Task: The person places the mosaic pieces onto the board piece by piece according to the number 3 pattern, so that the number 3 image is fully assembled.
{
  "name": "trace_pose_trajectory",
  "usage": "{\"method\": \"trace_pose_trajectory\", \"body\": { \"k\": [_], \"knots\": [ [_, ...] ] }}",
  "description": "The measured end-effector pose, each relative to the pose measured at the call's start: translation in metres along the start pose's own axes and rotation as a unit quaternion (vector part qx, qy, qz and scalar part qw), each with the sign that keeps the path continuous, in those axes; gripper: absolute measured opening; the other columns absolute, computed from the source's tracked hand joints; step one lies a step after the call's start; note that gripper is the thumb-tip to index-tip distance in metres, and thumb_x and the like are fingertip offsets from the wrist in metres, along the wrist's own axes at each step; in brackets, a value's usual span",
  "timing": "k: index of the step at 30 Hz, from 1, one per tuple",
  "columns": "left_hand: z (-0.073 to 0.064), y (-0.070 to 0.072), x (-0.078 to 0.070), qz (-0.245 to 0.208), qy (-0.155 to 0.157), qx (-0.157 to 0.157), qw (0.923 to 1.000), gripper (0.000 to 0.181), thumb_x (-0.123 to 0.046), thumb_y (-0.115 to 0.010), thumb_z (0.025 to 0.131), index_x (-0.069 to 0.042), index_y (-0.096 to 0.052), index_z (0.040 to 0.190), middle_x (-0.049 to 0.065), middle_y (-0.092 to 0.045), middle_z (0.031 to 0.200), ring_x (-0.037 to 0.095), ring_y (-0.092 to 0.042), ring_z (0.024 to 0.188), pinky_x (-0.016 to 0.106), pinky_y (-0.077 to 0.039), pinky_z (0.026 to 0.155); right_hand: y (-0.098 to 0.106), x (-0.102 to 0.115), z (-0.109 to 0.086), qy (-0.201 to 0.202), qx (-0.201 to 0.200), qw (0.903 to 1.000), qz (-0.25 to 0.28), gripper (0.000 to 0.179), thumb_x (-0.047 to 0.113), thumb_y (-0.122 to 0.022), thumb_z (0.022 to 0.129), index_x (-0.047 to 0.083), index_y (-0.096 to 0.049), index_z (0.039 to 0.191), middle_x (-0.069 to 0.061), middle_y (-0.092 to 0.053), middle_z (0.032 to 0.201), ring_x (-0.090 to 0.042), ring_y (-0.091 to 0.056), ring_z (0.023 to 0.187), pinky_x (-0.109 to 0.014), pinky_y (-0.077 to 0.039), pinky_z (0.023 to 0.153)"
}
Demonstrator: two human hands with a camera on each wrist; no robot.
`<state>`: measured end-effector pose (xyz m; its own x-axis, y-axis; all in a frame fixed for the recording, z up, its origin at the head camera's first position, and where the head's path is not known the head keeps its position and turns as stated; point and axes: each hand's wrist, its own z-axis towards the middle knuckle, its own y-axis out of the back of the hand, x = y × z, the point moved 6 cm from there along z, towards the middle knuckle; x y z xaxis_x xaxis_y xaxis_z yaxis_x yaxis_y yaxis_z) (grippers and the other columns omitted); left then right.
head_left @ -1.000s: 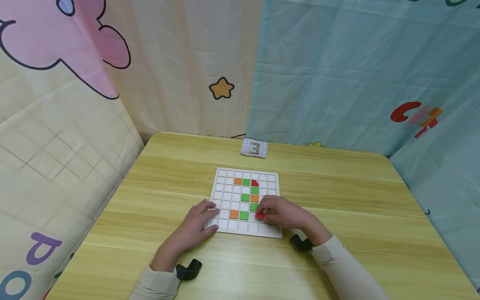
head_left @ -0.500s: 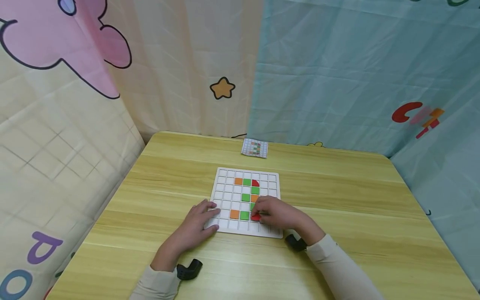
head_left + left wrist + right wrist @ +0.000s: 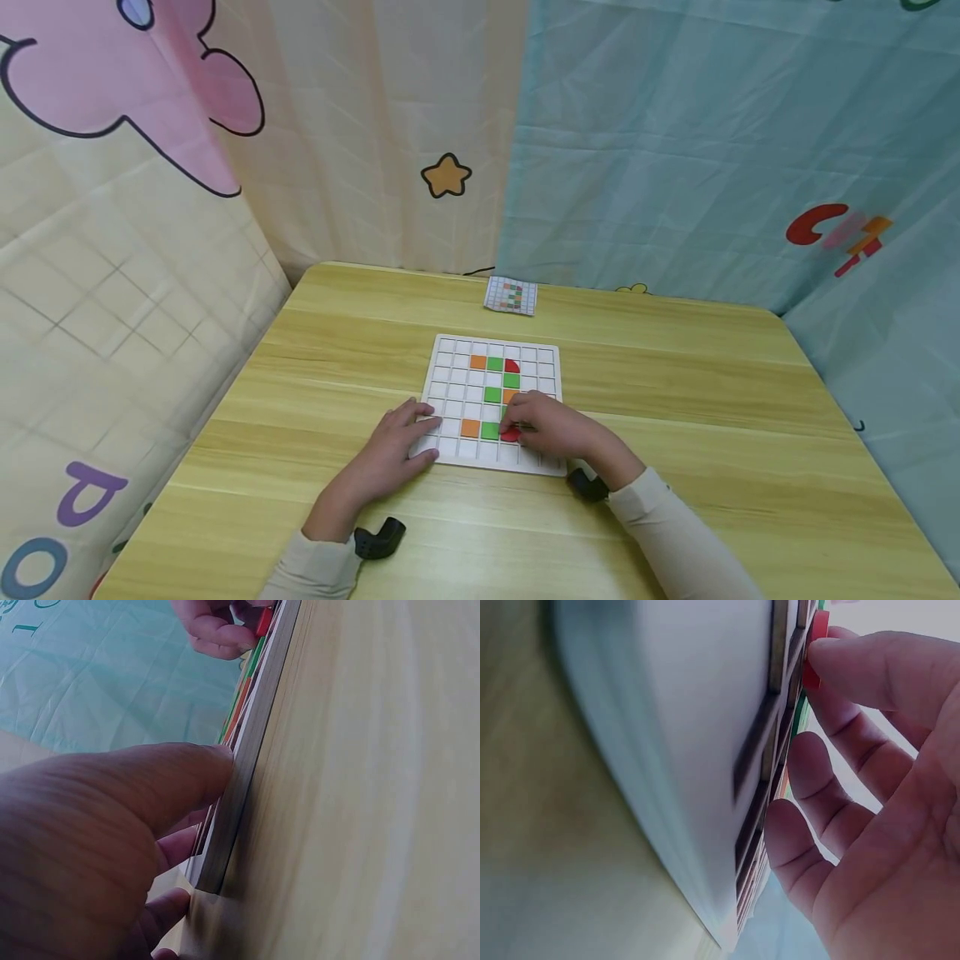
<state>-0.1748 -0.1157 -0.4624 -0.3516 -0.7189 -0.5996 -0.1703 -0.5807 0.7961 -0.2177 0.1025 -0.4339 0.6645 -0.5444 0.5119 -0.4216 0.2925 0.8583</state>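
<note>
A white grid board (image 3: 455,375) lies on the table, with several orange and green square tiles and a rounded red tile (image 3: 512,366) set in its cells. My left hand (image 3: 395,442) rests on the board's left edge, fingers extended over it and thumb at the near left corner. Between thumb and index finger, my right hand (image 3: 557,425) pinches another red tile (image 3: 510,435), just right of a green tile (image 3: 490,431) in the lower coloured row. The right wrist view shows this red tile (image 3: 820,625) at the grid; whether it is fully seated I cannot tell.
A small card (image 3: 511,296) printed with a coloured grid pattern lies at the table's back edge. Printed curtains (image 3: 637,150) hang behind and beside the wooden table (image 3: 712,400). Black wrist devices (image 3: 379,539) sit on both wrists.
My right hand has moved left with the red tile, from right of the lower coloured row to beside its green tile. The left hand has stayed on the board.
</note>
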Motion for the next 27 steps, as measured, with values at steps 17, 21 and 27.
{"method": "trace_pose_trajectory", "body": {
  "k": [17, 21, 27],
  "knots": [
    [-0.0006, 0.0010, -0.0005, -0.002, -0.006, 0.004, 1.0000, 0.048, -0.019, -0.073, 0.091, -0.003, -0.061, 0.134, 0.011, -0.049, 0.141, 0.040, -0.027, 0.144, 0.057, -0.018, 0.116, -0.0018, 0.0008, 0.0018, -0.009, 0.001, 0.9999, -0.010, 0.029, -0.008, -0.059, 0.089, 0.014, -0.072, 0.102, 0.005, -0.061, 0.100, -0.014, -0.050, 0.096, -0.034, -0.044, 0.091],
    [-0.0006, 0.0012, -0.0009, -0.001, -0.008, 0.004, 1.0000, 0.048, -0.019, -0.072, 0.091, -0.003, -0.061, 0.134, 0.012, -0.049, 0.141, 0.040, -0.027, 0.144, 0.058, -0.017, 0.116, -0.0018, 0.0016, 0.0022, -0.004, 0.000, 0.9999, -0.011, 0.029, -0.008, -0.059, 0.089, 0.014, -0.072, 0.102, 0.006, -0.060, 0.099, -0.014, -0.050, 0.096, -0.034, -0.044, 0.090],
    [-0.0006, 0.0010, -0.0007, -0.001, -0.005, 0.005, 1.0000, 0.047, -0.019, -0.072, 0.091, -0.002, -0.061, 0.134, 0.011, -0.049, 0.141, 0.040, -0.027, 0.144, 0.057, -0.018, 0.116, -0.0021, 0.0027, 0.0039, 0.013, -0.006, 0.9998, -0.016, 0.029, -0.009, -0.060, 0.088, 0.013, -0.072, 0.102, 0.005, -0.060, 0.099, -0.014, -0.050, 0.095, -0.034, -0.045, 0.089]
  ]
}}
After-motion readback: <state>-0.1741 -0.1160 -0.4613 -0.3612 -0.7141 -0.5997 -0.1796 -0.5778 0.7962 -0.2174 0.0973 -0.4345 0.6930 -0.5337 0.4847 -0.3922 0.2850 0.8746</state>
